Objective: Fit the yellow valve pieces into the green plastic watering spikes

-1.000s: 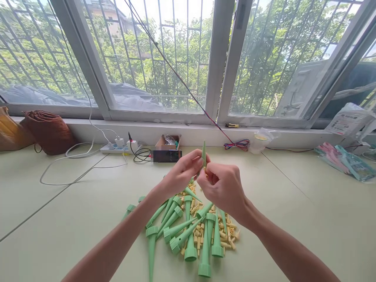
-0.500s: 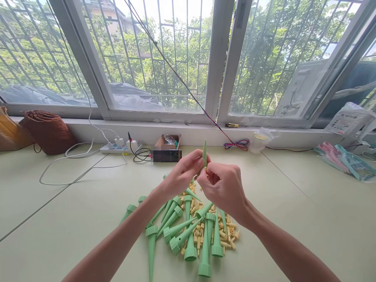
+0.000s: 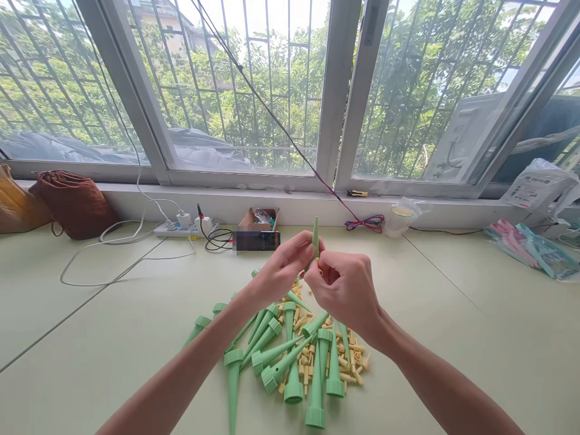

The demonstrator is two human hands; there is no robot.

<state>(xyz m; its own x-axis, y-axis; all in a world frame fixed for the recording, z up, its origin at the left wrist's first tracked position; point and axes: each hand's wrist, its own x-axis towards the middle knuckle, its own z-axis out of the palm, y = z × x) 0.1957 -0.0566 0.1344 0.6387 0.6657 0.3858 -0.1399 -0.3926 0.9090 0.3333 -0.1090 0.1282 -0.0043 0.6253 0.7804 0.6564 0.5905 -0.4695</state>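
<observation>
My left hand [image 3: 292, 261] is closed round a green plastic spike [image 3: 316, 237], its pointed tip up. My right hand [image 3: 344, 284] pinches a small yellow plastic piece [image 3: 319, 269] against the side of that spike; fingers hide most of it. Both hands meet above the table, just past a heap of parts. In the heap lie several green spikes with ribbed, cap-like ends [image 3: 294, 386], pointing various ways. Under and among them are many small yellow pegs [image 3: 306, 368]. My left forearm covers the heap's left side.
A phone [image 3: 257, 240] stands before a small cardboard box [image 3: 259, 219]. A power strip [image 3: 181, 227] with cables, a brown drawstring bag [image 3: 75, 204], coiled wire [image 3: 365, 222], a clear plastic bag [image 3: 401, 217] and pink and teal packages [image 3: 534, 248] line the window side.
Almost nothing differs. Both hands keep their grip on the spike and the yellow piece, with only a slight shift of the fingers; the heap looks the same.
</observation>
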